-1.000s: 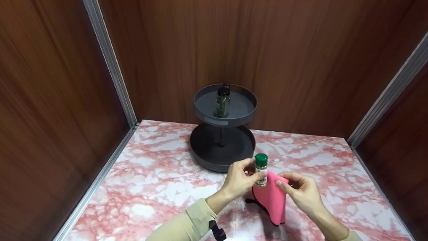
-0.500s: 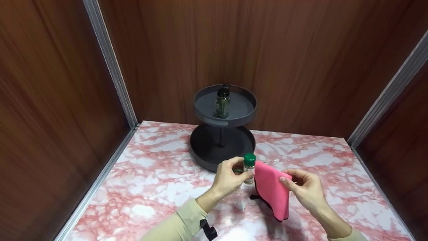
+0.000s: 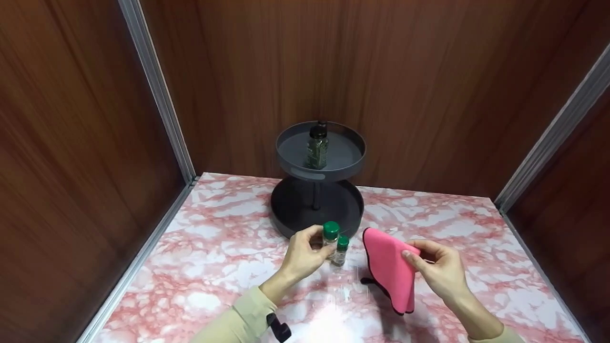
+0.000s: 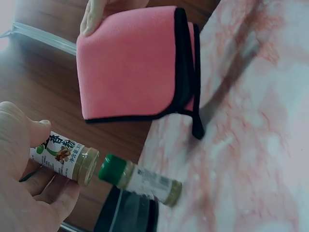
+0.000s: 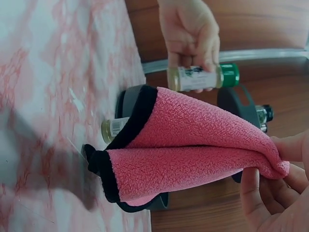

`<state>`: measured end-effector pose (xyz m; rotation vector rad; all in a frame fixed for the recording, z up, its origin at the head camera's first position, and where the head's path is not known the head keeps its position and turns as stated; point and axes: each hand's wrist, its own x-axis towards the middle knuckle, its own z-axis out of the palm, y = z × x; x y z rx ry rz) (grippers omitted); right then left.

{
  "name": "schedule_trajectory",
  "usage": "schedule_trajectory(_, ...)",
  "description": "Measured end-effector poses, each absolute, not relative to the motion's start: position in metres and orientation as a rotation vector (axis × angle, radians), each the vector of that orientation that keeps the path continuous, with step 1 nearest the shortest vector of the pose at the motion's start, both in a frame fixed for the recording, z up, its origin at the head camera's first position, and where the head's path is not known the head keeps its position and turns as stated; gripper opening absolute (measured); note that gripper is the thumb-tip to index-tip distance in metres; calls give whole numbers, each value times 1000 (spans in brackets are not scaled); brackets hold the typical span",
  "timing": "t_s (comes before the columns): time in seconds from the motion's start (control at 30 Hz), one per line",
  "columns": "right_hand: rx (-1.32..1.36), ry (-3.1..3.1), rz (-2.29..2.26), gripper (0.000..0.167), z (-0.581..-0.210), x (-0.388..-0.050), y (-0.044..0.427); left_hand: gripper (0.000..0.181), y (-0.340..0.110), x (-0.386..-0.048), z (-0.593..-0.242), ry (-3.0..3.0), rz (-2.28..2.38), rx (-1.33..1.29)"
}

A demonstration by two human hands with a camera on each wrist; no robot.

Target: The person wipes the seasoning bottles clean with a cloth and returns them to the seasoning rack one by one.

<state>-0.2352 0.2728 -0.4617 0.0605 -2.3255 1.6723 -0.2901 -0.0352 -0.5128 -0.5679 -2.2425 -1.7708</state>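
Observation:
Between thumb and fingers my left hand (image 3: 305, 251) holds a green-capped spice jar (image 4: 65, 157) upright above the table, its white label facing the left wrist camera. A second green-capped jar (image 3: 340, 251) stands on the table just right of it; in the right wrist view the cloth partly covers that jar. My right hand (image 3: 441, 269) pinches the top corner of a folded pink cloth (image 3: 388, 269) with black edging. The cloth hangs down, with a small black loop (image 4: 197, 126) at its lower edge.
A dark two-tier round rack (image 3: 286, 224) stands behind the hands. On its upper tray (image 3: 345, 150) is a black-capped jar of green herbs (image 3: 317, 153), with another dark cap behind it. Wood panels enclose the marbled pink table (image 3: 228, 276).
My left hand has moved left with its jar, away from the cloth, and the standing jar has come into view. The right hand has shifted slightly right, and the cloth hangs more spread.

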Motion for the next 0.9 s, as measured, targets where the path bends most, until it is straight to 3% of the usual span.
schedule_trajectory(0.9,39,-2343,1663,25,-467,-236,277,30,-71,-289,-584,-2412,-1651,-348)
